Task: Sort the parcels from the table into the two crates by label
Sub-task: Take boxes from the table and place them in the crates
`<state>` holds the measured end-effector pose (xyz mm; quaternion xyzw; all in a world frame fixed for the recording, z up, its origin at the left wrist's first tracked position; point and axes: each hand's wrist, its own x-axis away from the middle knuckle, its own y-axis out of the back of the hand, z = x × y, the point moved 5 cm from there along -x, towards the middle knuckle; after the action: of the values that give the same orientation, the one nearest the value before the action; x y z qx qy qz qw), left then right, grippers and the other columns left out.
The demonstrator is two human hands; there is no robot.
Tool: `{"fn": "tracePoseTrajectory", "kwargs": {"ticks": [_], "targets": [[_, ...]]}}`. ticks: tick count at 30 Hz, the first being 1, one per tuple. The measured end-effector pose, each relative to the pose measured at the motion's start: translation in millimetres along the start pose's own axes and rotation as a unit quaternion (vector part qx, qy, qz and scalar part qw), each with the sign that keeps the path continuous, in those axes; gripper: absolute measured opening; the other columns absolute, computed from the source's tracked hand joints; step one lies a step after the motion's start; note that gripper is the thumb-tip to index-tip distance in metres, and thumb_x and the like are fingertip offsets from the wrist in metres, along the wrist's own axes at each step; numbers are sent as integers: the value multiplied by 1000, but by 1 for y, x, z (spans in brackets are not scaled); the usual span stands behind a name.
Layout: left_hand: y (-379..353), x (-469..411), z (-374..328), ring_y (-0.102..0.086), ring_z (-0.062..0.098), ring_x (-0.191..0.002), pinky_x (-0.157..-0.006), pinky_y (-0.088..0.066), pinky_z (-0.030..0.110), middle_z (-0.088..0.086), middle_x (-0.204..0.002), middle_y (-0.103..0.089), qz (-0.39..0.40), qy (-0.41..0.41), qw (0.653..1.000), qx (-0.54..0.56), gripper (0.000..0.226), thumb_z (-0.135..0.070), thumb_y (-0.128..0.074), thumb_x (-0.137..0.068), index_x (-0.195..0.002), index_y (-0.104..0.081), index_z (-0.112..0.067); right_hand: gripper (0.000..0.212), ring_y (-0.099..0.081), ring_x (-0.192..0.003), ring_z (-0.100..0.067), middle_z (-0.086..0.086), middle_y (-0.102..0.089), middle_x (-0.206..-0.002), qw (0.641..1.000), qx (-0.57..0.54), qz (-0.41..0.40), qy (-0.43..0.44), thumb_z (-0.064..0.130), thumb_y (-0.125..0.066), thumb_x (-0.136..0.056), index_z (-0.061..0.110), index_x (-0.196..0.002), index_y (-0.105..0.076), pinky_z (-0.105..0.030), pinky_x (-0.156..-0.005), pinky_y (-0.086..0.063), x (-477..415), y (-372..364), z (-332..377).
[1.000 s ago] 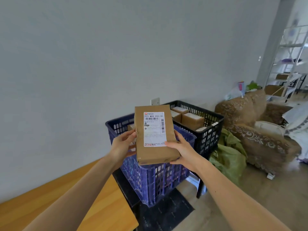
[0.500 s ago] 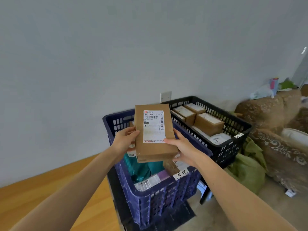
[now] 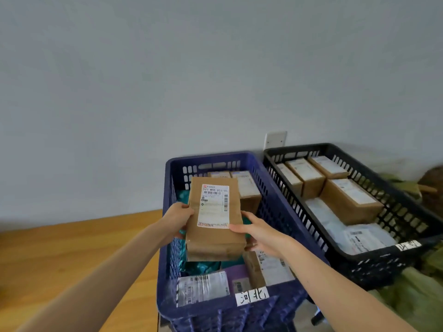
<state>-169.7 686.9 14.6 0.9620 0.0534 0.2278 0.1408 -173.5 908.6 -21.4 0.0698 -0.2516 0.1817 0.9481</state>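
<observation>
You've got the brown parcel (image 3: pixel 213 221) at frame center, label up, over the blue crate (image 3: pixel 206 157). Left grip (image 3: pixel 178 218) is curled round its left edge, and right grip (image 3: pixel 260 232) is clamped on the right edge. The black crate (image 3: pixel 374 267) sits lower right, with the wooden counter (image 3: pixel 72 248) lower left.

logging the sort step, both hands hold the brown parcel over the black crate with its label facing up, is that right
Not quite. The head view shows the left hand and right hand holding the brown parcel, label facing up, over the blue crate; the black crate stands beside it to the right.
</observation>
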Motion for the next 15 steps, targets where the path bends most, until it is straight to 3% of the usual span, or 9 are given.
{"fn": "tracePoseTrajectory", "kwargs": {"ticks": [4, 8, 15], "targets": [[-11, 1, 6, -61, 26, -74, -45, -48, 27, 10, -93, -68, 6, 36, 999, -7, 14, -15, -48, -97, -104, -58, -8, 87, -49, -124, -24, -1, -50, -140, 998, 41, 41, -13, 28, -80, -77, 26, -148, -29, -49, -106, -41, -16, 12, -6], [-18, 0, 16, -62, 27, -84, -58, -53, 35, 9, -98, -68, 7, 65, 998, 1, 14, -14, -52, -96, -106, -59, -8, 92, -50, -121, -16, 2, -48, -141, 994, 89, 62, -4, 31, -80, -76, 23, -151, -26, -35, -105, -40, -29, 17, -7], [-28, -9, 26, -65, 29, -91, -62, -56, 38, 10, -105, -68, 45, 85, 995, -17, 15, -14, -57, -95, -107, -62, -8, 75, -56, -97, -2, 17, -58, -108, 991, 109, 78, -6, 36, -73, -83, 27, -147, -35, -19, -73, -47, -42, 21, -9]]}}
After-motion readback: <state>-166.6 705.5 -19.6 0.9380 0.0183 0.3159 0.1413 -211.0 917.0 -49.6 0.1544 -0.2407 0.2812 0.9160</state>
